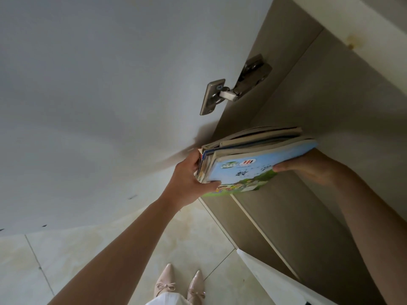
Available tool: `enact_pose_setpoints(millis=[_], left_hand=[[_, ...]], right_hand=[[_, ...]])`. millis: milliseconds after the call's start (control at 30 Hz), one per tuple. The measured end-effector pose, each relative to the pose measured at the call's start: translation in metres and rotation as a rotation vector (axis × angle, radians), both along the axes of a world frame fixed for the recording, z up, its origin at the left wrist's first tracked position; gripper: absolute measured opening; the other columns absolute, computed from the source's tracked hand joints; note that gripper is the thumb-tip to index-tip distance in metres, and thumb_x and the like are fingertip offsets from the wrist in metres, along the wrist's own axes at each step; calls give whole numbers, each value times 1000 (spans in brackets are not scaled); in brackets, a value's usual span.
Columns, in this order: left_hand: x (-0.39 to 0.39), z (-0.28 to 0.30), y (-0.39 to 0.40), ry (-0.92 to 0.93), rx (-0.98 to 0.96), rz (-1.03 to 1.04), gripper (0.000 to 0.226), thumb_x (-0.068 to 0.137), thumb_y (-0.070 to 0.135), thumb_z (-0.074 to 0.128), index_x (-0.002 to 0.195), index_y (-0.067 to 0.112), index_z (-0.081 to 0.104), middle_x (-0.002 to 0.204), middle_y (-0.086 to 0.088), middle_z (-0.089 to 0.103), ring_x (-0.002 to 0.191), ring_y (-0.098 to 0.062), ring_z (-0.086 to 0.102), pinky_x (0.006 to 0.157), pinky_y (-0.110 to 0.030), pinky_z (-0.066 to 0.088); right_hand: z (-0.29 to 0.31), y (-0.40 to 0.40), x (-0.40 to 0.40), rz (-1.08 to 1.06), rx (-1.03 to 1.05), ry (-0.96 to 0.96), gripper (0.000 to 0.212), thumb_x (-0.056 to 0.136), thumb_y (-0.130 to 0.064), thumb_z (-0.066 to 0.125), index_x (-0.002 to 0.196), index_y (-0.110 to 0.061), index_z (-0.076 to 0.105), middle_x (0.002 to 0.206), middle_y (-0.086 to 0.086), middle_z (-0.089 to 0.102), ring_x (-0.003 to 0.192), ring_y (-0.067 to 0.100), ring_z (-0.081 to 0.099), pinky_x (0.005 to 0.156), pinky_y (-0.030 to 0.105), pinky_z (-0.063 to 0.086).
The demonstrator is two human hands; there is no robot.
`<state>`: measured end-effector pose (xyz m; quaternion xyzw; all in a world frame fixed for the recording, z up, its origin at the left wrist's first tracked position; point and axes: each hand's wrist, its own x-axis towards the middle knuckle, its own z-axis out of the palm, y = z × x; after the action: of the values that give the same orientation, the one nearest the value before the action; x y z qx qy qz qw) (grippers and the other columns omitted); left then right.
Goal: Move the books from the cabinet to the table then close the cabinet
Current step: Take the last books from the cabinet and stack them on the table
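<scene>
Gripping a stack of books (253,159) from both ends, the person holds it at the cabinet (330,119) mouth, just above the shelf's front edge (264,230). Left hand (187,179) curls round the spine-side corner, thumb on the bottom cover, fingers behind. Right hand (308,170) supports the far end from below, thumb tip pressed on the blue cover; its fingers are hidden under the stack.

Risk: several thin books, loosely aligned, upper ones splayed. Tilt on the way out and the inner ones likely slide free. Stack could also clip the open door (110,95) or its hinge (229,93), both close on the left.

Cabinet contents: visible shelf surfaces show no other books; deeper interior out of view, can't tell. Table not in frame. Door is open, so closing is pending.
</scene>
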<state>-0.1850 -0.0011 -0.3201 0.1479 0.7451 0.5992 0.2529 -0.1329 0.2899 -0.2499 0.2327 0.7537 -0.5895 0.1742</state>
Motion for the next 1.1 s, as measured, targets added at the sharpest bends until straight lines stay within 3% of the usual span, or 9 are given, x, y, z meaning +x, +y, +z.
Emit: enact_pose_setpoints(millis=[100, 200, 300, 433, 500, 667, 867, 967, 1100], left_hand=[[0, 4, 1, -47, 21, -7, 65, 65, 23, 81, 120, 36, 47, 119, 14, 62, 115, -12, 59, 83, -24, 57], [2, 1, 3, -146, 42, 15, 77, 60, 12, 90, 126, 20, 51, 110, 12, 65, 106, -14, 65, 76, -25, 60], [7, -5, 1, -173, 22, 29, 88, 52, 25, 89, 130, 4, 53, 108, 5, 69, 96, -13, 70, 68, -19, 58], [9, -9, 4, -181, 15, 53, 63, 63, 8, 88, 119, 7, 60, 101, 10, 68, 87, 1, 70, 65, -13, 55], [10, -11, 10, -196, 24, 71, 63, 60, 14, 91, 115, 10, 60, 103, 6, 70, 93, -7, 71, 69, -20, 58], [8, -15, 21, -189, 46, 99, 71, 50, 33, 91, 112, 14, 63, 109, 1, 73, 99, -16, 71, 81, -42, 60], [10, 1, 21, -149, 63, 107, 78, 48, 38, 89, 116, 11, 62, 110, 0, 73, 98, -20, 72, 80, -47, 60], [21, 8, 14, -146, 44, 94, 76, 49, 32, 92, 116, 13, 62, 109, 0, 73, 98, -20, 72, 79, -49, 60], [51, 21, -3, -175, 6, 72, 75, 48, 29, 92, 116, 19, 63, 106, 1, 74, 95, -18, 72, 74, -45, 62]], right_hand=[[-2, -12, 17, -100, -5, 60, 67, 44, -7, 87, 107, -13, 66, 105, 5, 72, 105, 22, 66, 93, 39, 53], [-10, -27, 36, -194, 35, 113, 99, 34, -22, 95, 124, -13, 56, 109, 2, 70, 103, 15, 66, 85, 30, 55], [-18, -47, 57, -260, 59, 200, 102, 39, -24, 94, 129, -9, 50, 114, 5, 66, 104, 15, 65, 78, 22, 57], [-45, -58, 74, -359, 167, 184, 111, 36, -47, 90, 130, -2, 50, 116, 9, 65, 103, 14, 66, 74, 14, 55], [-58, -56, 76, -375, 179, 161, 115, 35, -53, 92, 129, -2, 50, 116, 10, 65, 105, 18, 66, 77, 17, 56], [-68, -52, 76, -353, 203, 179, 57, 59, -2, 88, 107, -13, 61, 105, 3, 69, 99, 9, 67, 92, 39, 55], [-61, -64, 80, -453, 200, 265, 86, 51, -28, 89, 123, -1, 50, 116, 18, 63, 109, 23, 64, 88, 37, 57], [-53, -73, 94, -465, 182, 263, 79, 56, -5, 90, 123, 2, 47, 114, 18, 63, 105, 18, 66, 86, 37, 58], [-31, -91, 122, -470, 149, 255, 82, 61, 13, 82, 126, -12, 40, 110, 3, 62, 94, -2, 66, 74, 20, 57]])
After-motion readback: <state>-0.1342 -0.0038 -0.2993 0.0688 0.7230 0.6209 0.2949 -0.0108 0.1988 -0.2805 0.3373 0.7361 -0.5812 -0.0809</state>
